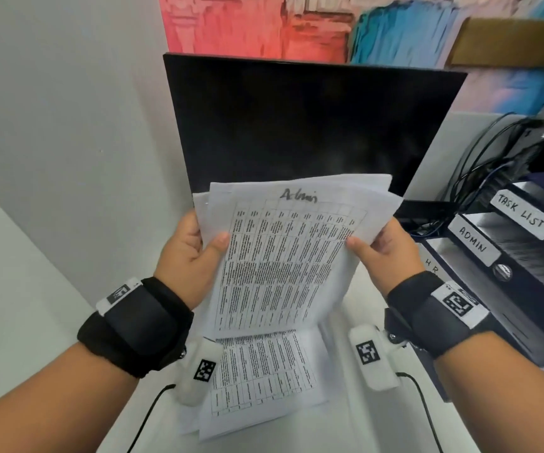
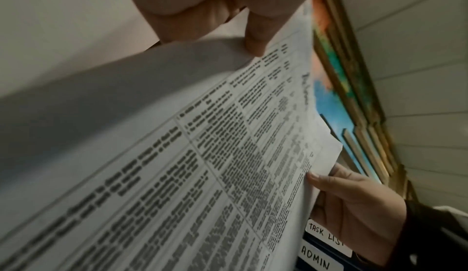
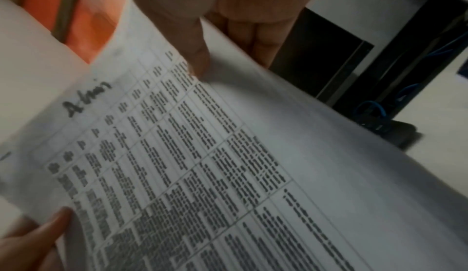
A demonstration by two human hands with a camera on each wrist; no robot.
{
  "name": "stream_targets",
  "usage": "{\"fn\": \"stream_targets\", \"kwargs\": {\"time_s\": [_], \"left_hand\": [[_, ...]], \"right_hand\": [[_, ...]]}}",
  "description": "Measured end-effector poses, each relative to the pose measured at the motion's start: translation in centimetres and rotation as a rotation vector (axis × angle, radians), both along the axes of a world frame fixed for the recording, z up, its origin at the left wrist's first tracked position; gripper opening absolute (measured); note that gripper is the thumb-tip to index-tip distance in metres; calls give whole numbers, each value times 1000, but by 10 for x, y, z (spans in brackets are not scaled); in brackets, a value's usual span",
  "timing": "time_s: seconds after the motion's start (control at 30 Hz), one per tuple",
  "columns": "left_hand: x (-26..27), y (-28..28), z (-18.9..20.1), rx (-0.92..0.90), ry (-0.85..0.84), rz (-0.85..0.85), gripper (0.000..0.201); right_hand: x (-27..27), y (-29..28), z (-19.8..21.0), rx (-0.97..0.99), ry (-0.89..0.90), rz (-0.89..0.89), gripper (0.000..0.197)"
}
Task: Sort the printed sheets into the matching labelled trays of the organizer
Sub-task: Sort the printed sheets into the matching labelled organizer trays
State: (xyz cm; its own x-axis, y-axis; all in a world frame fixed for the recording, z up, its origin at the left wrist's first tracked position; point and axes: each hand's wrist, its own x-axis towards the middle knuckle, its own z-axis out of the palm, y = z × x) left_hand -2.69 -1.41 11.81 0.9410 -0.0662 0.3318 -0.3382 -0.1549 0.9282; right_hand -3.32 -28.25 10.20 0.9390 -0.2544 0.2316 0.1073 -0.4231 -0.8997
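- We hold a fanned bundle of white printed sheets [image 1: 283, 256] upright above the white counter [image 1: 355, 420], in front of the dark monitor [image 1: 296, 125].
- Our left hand [image 1: 192, 256] has its grip closed on the bundle's left edge, thumb on the front and fingers behind.
- Our right hand [image 1: 385, 253] pinches the right edge of the front sheet, which is headed "Admin" in handwriting; its thumb lies on the printed face.
- A second batch of printed sheets [image 1: 261, 380] lies flat on the counter below the hands.
- The dark stacked tray organizer [image 1: 525, 256] stands to the right, well apart from the bundle, its trays labelled TASK LIST, ADMIN and HR.
- Risk: the bundle is loosely fanned. If the right hand's pinch takes more than one page, a sheet of another category could probably travel into the ADMIN tray.
- Risk: limp paper may buckle at the tray mouth and catch on the TASK LIST tray just above.
- Risk: a slackened left grip could drop the remaining pages onto the counter batch and mix them.
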Motion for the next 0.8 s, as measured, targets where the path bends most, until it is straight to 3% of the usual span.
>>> {"fn": "stream_targets", "kwargs": {"time_s": [0.17,0.27,0.37,0.5,0.8], "left_hand": [[-7,-3,8,63,-139,35,29],[-11,-5,0,98,-120,55,38],[-12,-5,-6,124,-102,94,33],[-9,-1,-11,132,-102,134,18],[-6,4,-4,171,-72,181,18]], "right_hand": [[-11,11,11,-3,-110,42,41],[-16,15,4,-29,-93,78,45],[-18,19,-1,-41,-97,62,47],[-20,26,1,-75,-73,80,37],[-16,34,10,-63,-75,67,25]]}}
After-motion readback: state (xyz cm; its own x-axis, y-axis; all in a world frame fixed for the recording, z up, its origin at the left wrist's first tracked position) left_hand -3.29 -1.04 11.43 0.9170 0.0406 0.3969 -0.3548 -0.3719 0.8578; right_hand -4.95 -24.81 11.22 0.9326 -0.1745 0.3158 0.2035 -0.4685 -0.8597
